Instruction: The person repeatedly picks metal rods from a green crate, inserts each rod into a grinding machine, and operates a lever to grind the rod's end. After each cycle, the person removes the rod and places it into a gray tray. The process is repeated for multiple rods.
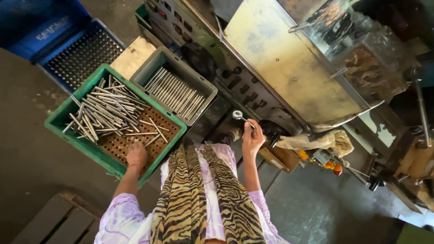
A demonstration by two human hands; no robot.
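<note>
Concrete workshop floor is seen below a worn metal machine (pixel 289 58). A ring-ended metal rod (pixel 241 117) is held by the right hand (pixel 252 138). Loose steel rods (pixel 106 113) in the green crate (pixel 61 118) are touched by the left hand (pixel 136 155), whose grip cannot be told; a grey crate (pixel 149 68) stands beside.

Shiny bare-metal rods (pixel 105 113) lie in a matt green plastic crate (pixel 58 118) beside a worn, stained metal machine panel (pixel 289 58).
</note>
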